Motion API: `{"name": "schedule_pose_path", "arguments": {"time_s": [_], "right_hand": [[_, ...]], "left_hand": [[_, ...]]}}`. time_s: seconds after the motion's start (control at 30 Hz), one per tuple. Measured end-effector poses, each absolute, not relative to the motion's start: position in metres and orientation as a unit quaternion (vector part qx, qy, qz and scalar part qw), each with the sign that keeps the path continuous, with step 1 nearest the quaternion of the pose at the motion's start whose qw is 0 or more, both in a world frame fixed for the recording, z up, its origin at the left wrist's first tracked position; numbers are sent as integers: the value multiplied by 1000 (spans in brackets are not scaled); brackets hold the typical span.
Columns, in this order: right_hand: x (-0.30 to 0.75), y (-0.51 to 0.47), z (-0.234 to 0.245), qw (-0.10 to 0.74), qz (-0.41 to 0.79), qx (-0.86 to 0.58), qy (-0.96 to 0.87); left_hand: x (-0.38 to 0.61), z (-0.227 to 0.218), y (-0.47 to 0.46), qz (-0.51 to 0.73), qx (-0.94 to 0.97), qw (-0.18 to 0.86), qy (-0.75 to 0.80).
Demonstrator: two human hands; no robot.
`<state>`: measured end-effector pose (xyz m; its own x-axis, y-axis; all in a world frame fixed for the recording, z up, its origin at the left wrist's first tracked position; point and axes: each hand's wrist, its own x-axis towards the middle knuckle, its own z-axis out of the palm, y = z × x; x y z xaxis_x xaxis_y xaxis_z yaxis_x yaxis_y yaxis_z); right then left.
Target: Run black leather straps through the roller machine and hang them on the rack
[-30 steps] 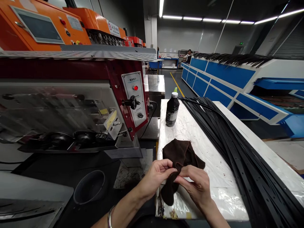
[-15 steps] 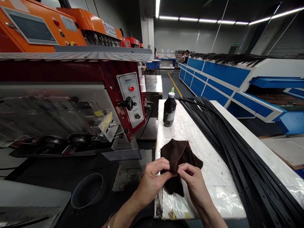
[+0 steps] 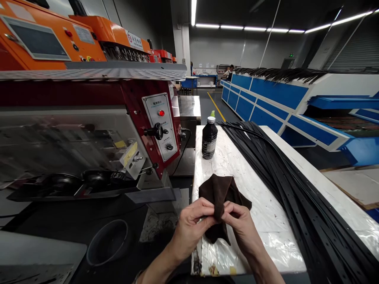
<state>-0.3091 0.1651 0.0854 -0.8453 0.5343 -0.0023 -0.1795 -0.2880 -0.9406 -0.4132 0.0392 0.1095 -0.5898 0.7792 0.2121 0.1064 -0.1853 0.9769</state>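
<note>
A dark brown cloth (image 3: 219, 190) hangs and lies bunched over the near part of the white plastic-covered table (image 3: 254, 236). My left hand (image 3: 194, 223) pinches a fold of it between thumb and fingers. Close beside, my right hand (image 3: 239, 221) grips the same fold from the other side, fingertips nearly touching the left ones. Beyond the cloth stands a dark bottle (image 3: 209, 140) with a white cap and a pale label, upright.
Long black straps (image 3: 284, 181) with small holes run along the table's right side. On the left is a dark red machine (image 3: 161, 130) with a lit red lamp and knobs. A round bucket (image 3: 108, 242) sits low left. Far off, a person (image 3: 229, 73) is beside blue-and-white machinery (image 3: 268, 92).
Both hands keep hold of the cloth; the pinched fold has shifted slightly and my fingers sit closer around it. The view has turned a little, moving the scene slightly left.
</note>
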Motion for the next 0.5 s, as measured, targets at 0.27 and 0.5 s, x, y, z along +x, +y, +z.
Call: {"name": "schedule_pose_path", "arguments": {"time_s": [0.27,0.5], "right_hand": [[-318,145,78,270,805,-200,-489],[-311,162,88,250,771,-172,-560]], "left_hand": [[-398,103,39,666,373,100,638],[-403,99,38,665,372,195,617]]}}
